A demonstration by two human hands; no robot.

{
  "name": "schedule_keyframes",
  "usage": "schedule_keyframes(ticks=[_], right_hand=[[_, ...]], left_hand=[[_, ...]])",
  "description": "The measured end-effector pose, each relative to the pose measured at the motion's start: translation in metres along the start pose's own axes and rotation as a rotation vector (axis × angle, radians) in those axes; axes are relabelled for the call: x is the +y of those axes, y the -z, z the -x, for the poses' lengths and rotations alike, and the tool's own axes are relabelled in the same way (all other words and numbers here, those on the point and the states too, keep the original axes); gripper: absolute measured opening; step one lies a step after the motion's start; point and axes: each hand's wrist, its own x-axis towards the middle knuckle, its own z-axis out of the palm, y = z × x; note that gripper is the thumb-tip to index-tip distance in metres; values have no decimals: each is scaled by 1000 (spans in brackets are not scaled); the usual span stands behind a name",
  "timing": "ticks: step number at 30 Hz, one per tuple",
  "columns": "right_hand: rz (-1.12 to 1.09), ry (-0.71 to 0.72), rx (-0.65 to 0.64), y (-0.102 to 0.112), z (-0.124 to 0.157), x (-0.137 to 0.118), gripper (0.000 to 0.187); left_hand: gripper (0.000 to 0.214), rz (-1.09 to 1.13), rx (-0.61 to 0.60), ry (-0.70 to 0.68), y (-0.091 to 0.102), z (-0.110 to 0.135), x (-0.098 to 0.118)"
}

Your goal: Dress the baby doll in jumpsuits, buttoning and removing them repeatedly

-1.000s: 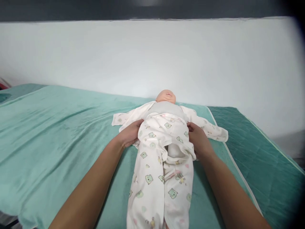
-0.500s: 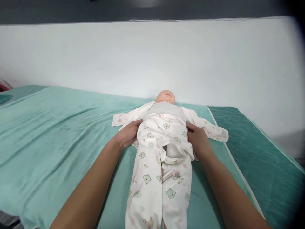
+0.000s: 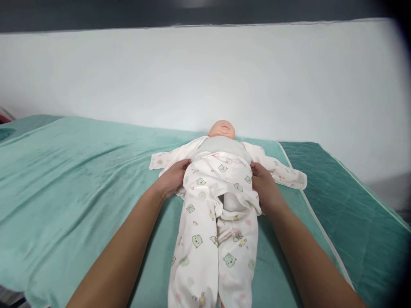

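Observation:
A baby doll (image 3: 222, 129) lies on its back, head toward the wall, its grey-white torso bare at the chest. White baby pants (image 3: 199, 226) with green bear prints cover its legs and reach up to the belly; a gap shows at the crotch. A matching printed top (image 3: 276, 170) has its sleeves spread to both sides. My left hand (image 3: 175, 177) is closed at the left side of the waistband, fingertips partly tucked behind the cloth. On the opposite side my right hand (image 3: 263, 185) pinches the waistband, its fingers partly hidden by the pants.
The doll rests on a light green sheet (image 3: 80, 179) with wrinkles at the left. A darker green quilted pad (image 3: 346, 205) shows along the right. Behind the bed stands a white wall (image 3: 205, 77). A red object (image 3: 4, 118) peeks in at the far left edge.
The view has shifted very slightly. Both hands stay at the sides of the waistband, and the doll and clothes look the same.

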Motion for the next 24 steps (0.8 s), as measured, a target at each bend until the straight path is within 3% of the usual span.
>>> schedule_keyframes(ticks=[15, 24], right_hand=[[-81, -45, -47, -3, 2, -4, 29], [-92, -55, -132, 9, -7, 8, 27]], left_hand=[[16, -45, -26, -16, 2, -1, -2], [32, -136, -82, -64, 3, 3, 1]])
